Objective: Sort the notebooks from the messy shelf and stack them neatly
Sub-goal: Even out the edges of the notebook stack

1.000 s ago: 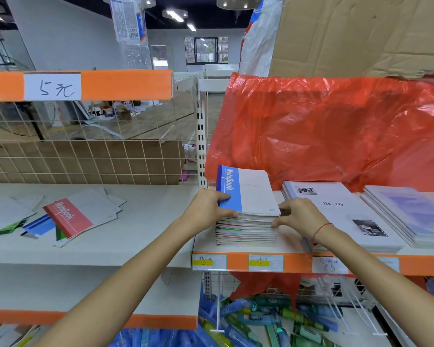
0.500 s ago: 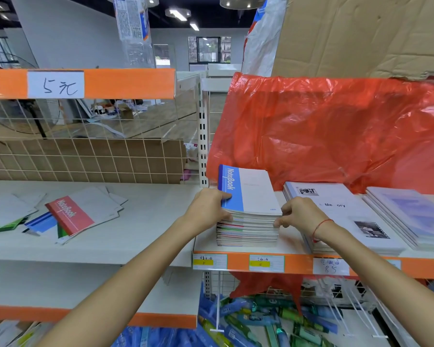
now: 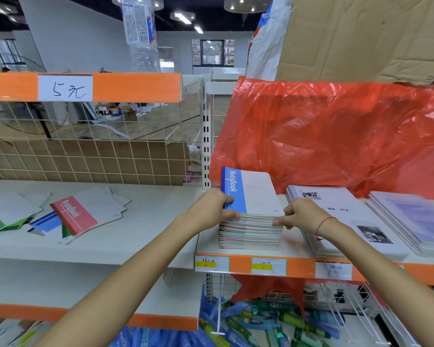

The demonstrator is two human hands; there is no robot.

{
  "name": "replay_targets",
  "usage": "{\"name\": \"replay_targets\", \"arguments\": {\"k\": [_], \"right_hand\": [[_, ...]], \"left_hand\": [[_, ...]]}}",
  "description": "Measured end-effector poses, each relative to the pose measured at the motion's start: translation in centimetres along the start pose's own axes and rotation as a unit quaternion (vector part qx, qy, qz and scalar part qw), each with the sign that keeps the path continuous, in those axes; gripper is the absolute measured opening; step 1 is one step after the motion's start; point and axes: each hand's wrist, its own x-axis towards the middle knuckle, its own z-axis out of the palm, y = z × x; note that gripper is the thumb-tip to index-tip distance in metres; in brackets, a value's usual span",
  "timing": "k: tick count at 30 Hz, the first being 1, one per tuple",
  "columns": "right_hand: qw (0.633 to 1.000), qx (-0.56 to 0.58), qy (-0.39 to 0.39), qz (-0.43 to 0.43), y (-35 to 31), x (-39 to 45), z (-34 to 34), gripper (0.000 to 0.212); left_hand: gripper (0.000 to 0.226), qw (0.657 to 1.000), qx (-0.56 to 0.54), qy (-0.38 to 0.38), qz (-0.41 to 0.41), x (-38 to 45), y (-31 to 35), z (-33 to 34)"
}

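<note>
Left hand [image 3: 209,210]: grips the near-left corner of the notebook stack [image 3: 251,227], thumb on the blue-spined top cover.
Right hand [image 3: 301,213]: fingers curled, pinching the stack's near-right corner.
Stack: between both hands, on the right shelf [image 3: 298,265].
Loose notebooks [image 3: 68,216]: scattered well left of the left hand.
Red plastic bag [image 3: 336,136]: behind the stack.

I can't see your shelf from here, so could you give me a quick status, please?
Left hand and right hand grip notebook stack at its sides. Loose notebooks wait on left shelf. Nothing blocking.
</note>
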Motion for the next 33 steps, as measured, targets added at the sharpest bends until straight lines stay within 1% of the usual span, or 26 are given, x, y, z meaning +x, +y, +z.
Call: {"name": "replay_targets", "arguments": {"k": [2, 6, 11, 14, 16, 17, 18, 20, 21, 22, 23, 24, 26, 27, 30, 33], "right_hand": [[1.0, -0.01, -0.003, -0.004, -0.1, -0.1, -0.1, 0.043], [0.999, -0.034, -0.013, -0.009, -0.5, -0.2, -0.4, 0.047], [0.996, -0.079, -0.002, -0.032, 0.4, 0.7, 0.3, 0.052], [0.995, -0.089, -0.032, -0.019, 0.2, 0.9, -0.3, 0.062], [0.985, -0.161, -0.066, 0.004, -0.7, 0.6, -1.4, 0.066], [0.977, -0.205, -0.064, 0.015, -1.4, 0.5, -2.1, 0.067], [0.971, -0.234, -0.032, 0.021, -2.2, 0.4, -2.8, 0.065], [0.964, -0.25, 0.089, -0.01, -4.2, 0.3, -3.5, 0.054], [0.957, -0.241, 0.152, -0.048, -5.4, 0.6, -3.5, 0.05], [0.95, -0.219, 0.198, -0.098, -6.9, 1.1, -3.1, 0.047], [0.944, -0.19, 0.223, -0.155, -8.5, 1.7, -2.3, 0.042], [0.937, -0.168, 0.229, -0.205, -10.4, 2.3, -1.4, 0.038], [0.923, -0.153, 0.215, -0.278, -14.6, 3.7, 1.4, 0.036], [0.919, -0.159, 0.203, -0.299, -16.1, 4.3, 2.5, 0.037], [0.925, -0.167, 0.112, -0.323, -21.9, 6.3, 7.0, 0.045], [0.931, -0.195, 0.012, -0.308, -27.3, 8.2, 11.3, 0.051]], "left_hand": [[0.042, 1.0, 0.008, -0.004, 0.019, 0.1, -0.4, 0.1], [0.041, 0.999, 0.023, -0.006, 0.029, 0.1, -0.6, -0.1], [0.049, 0.999, 0.009, -0.016, 0.027, -0.3, -0.6, -0.6], [0.051, 0.999, 0.008, -0.025, 0.026, -0.6, -0.4, -0.8], [0.056, 0.999, 0.007, -0.025, 0.027, -1.0, -0.4, -1.0], [0.061, 0.999, 0.01, -0.02, 0.025, -1.4, -0.5, -1.2], [0.065, 1.0, 0.014, -0.008, 0.02, -1.8, -0.7, -1.5], [0.064, 1.0, 0.013, 0.028, 0.004, -2.9, -1.7, -2.2], [0.061, 0.999, 0.011, 0.047, -0.006, -3.5, -2.6, -2.7], [0.058, 0.998, 0.014, 0.066, -0.019, -4.1, -3.7, -3.2], [0.056, 0.996, 0.022, 0.083, -0.035, -4.7, -5.0, -3.8], [0.053, 0.993, 0.031, 0.098, -0.054, -5.4, -6.6, -4.4], [0.047, 0.986, 0.043, 0.13, -0.093, -6.9, -10.6, -5.7], [0.045, 0.983, 0.047, 0.142, -0.109, -7.4, -12.3, -6.1], [0.04, 0.968, 0.062, 0.175, -0.166, -9.9, -18.4, -7.8], [0.036, 0.951, 0.091, 0.199, -0.218, -12.5, -24.8, -9.7]]}}
